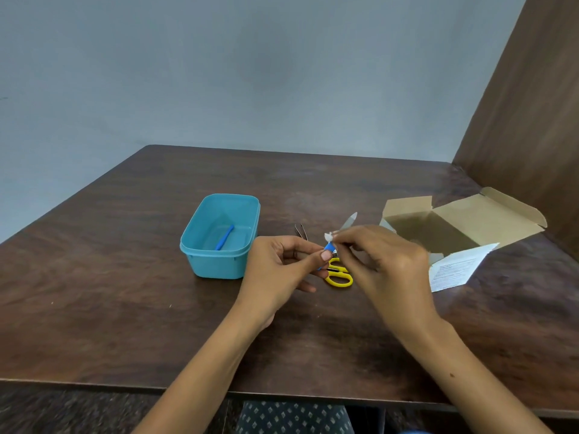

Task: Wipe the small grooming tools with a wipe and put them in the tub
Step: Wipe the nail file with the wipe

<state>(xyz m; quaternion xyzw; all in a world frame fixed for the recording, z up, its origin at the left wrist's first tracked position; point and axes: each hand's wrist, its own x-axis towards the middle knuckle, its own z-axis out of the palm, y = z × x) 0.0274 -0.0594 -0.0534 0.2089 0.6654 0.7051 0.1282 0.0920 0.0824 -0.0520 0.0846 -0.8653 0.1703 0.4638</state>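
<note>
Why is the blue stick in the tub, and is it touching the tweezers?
Apart. The head view shows the blue stick lying inside the tub, while the tweezers lie outside on the table.

— Left hand (283, 264)? 
— Palm turned inward, thumb and fingers curled, pinching a small blue tool (328, 247). Forearm enters over the table's near edge.
— Right hand (387, 264)? 
— Back up, fingertips bunched, pinching a white wipe (329, 236) against the tool.

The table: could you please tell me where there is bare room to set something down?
The table is bare left of the tub, behind it, and along the near edge. It is crowded between the tub and the cardboard box, around the scissors and tweezers.
</note>
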